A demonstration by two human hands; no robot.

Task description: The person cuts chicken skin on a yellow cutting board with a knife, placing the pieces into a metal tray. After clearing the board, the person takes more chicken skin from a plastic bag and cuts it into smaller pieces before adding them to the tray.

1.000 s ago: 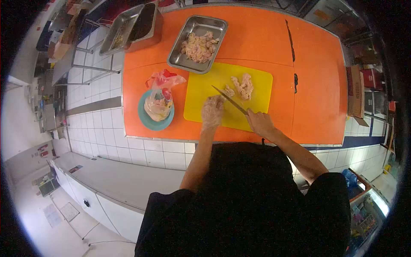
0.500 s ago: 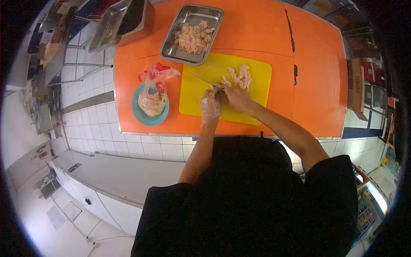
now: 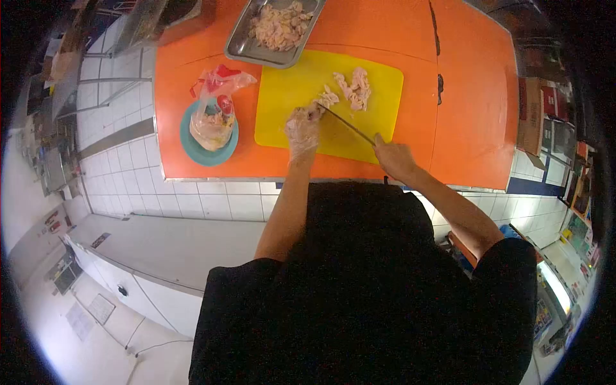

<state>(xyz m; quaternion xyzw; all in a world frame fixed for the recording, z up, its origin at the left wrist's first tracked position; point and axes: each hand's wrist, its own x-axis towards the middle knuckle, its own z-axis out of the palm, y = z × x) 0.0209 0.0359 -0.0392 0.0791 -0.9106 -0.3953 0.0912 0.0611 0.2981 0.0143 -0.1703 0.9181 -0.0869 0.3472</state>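
Observation:
My right hand is closed round the handle of a long knife at the lower right of the yellow cutting board. The blade runs up and left, its tip by my left hand. That hand wears a clear plastic glove, and its curled fingers press on raw meat that they mostly hide. Just past its fingertips lie small cut pieces. A larger strip of pale raw meat, which looks like chicken, lies to their right on the board.
A steel tray with cut meat stands behind the board on the orange table. To the left, a teal bowl holds a plastic bag of meat. Another metal container is at the back left.
My right hand has drawn back to the lower right, turning the knife so its tip points to my left hand. The view has shifted, so the table appears higher and further left.

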